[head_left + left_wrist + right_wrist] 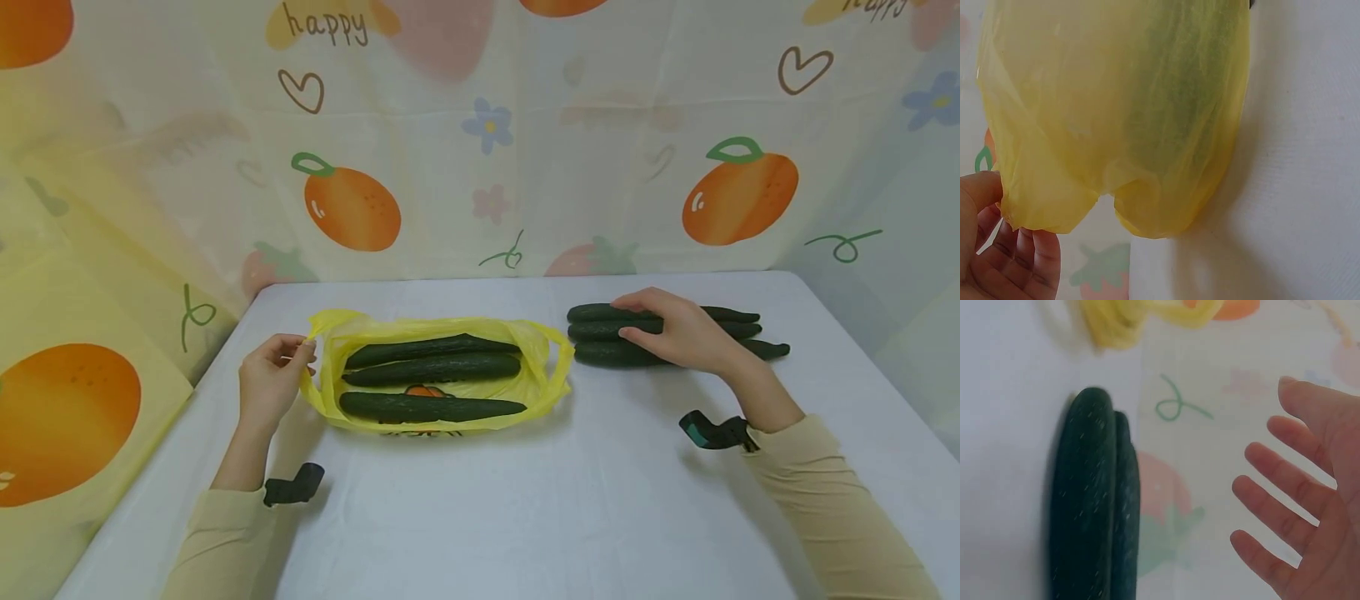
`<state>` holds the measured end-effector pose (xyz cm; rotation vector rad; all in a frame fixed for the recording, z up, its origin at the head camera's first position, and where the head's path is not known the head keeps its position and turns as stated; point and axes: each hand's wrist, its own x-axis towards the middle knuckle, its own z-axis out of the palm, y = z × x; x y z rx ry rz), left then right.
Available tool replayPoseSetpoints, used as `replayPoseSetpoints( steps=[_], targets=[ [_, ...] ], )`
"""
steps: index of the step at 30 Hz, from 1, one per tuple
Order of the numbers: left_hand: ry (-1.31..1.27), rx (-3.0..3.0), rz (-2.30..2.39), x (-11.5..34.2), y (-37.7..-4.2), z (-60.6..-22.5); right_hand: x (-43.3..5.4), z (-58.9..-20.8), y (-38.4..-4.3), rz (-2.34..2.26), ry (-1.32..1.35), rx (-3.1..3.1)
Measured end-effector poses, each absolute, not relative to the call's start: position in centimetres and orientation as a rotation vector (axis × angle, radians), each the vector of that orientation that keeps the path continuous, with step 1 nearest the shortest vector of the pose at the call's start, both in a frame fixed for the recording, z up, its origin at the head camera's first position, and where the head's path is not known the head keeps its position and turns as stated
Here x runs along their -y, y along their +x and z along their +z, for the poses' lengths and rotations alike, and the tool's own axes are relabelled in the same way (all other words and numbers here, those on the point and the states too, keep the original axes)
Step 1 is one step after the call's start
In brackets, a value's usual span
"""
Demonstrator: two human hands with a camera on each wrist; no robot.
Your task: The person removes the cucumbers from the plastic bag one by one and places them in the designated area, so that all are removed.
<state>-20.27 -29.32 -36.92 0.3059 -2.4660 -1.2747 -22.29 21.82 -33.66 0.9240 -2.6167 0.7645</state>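
Observation:
My left hand [264, 383] pinches the left edge of a yellow plastic bag [540, 354], thumb against fingers. The bag lies with its mouth spread, and three dark green cucumbers [431, 407] lie lengthwise inside. In the left wrist view, the thin plastic [1041, 137] partly veils the green within. To the right, three more cucumbers [609, 354] lie side by side on the table. Over these hovers my right hand [686, 335], fingers spread and thumb apart. The right wrist view shows its fingers apart from the nearest cucumber [1083, 500], nothing between them.
A white tabletop [480, 508] lies under everything. Behind it hangs a cloth [435, 150] printed with oranges, hearts and flowers, which continues along the left side. The bag's right handle loop [561, 379] reaches close to the ends of the loose cucumbers. Each wrist wears a small black camera [294, 485].

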Motion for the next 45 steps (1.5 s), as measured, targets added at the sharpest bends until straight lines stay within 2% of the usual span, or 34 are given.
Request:
replayPoseSetpoints(
  steps=[17, 29, 45],
  targets=[
    [0.316, 2.458, -1.268, 29.6, -20.3, -37.2, -17.3, -31.5, -22.6, 0.863, 0.953, 2.623],
    [0.299, 2.442, -1.281, 29.5, -20.3, -37.2, -13.8, -30.3, -23.0, 0.958, 1.113, 2.497],
    [0.308, 2.450, -1.274, 29.4, -20.2, -37.4, -9.7, -30.7, -23.0, 1.006, 1.183, 2.558]
  ],
)
